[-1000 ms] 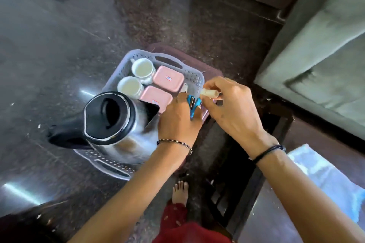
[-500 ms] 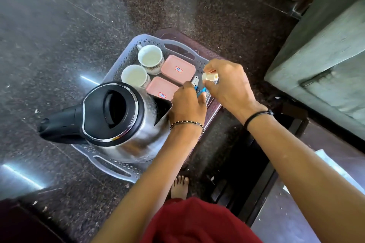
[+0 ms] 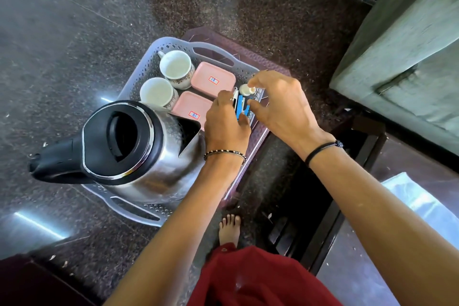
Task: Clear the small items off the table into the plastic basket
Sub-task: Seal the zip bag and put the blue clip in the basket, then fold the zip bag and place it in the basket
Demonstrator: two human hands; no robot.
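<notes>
A grey perforated plastic basket (image 3: 213, 48) sits on a dark stone surface. It holds a steel kettle (image 3: 139, 146), two white cups (image 3: 175, 66) (image 3: 156, 92) and two pink boxes (image 3: 213, 79) (image 3: 192, 109). My left hand (image 3: 226, 124) is low at the basket's right side, closed on a bunch of thin blue and white items (image 3: 240, 105). My right hand (image 3: 280, 104) hovers just beside it, fingertips on a small white bottle (image 3: 246, 89) inside the basket's right edge. The bottle's lower part is hidden by the fingers.
The basket rests partly on a maroon mat (image 3: 263, 131). A grey-green cushioned seat (image 3: 402, 57) is at the right. A dark low frame (image 3: 323, 194) and my bare foot (image 3: 229, 227) lie below the basket.
Both hands have gone down into the right side of the basket with their items. The white bottle has turned from lying sideways in my fingers to pointing into the basket.
</notes>
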